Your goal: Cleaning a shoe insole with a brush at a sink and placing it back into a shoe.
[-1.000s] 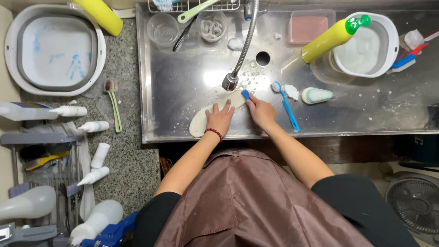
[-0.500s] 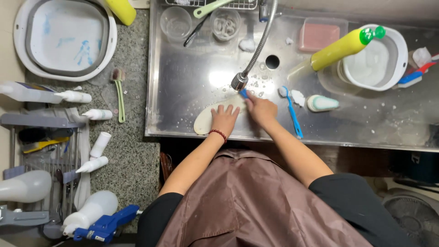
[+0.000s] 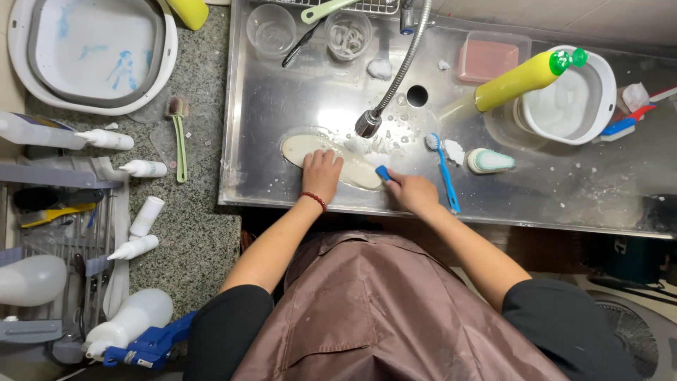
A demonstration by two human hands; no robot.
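A cream, oval shoe insole [image 3: 305, 147] lies flat on the floor of the steel sink [image 3: 268, 106], wet and soapy. My left hand [image 3: 322, 173] presses down on its middle with fingers spread. My right hand [image 3: 412, 192] grips a small blue brush [image 3: 383, 173], whose head rests against the insole's right end. The flexible tap head [image 3: 368, 123] hangs just above the insole.
A blue toothbrush [image 3: 444, 173] and a small pale-green brush [image 3: 490, 161] lie right of my hand. A yellow bottle [image 3: 525, 76] leans on a white bucket [image 3: 575, 99]. Clear cups [image 3: 271, 29] stand at the back. A white basin [image 3: 95, 53] and white bottles [image 3: 144, 169] sit on the granite counter.
Both hands have stayed on the insole; my right hand with the blue brush has slid from the insole's upper edge down to its right end.
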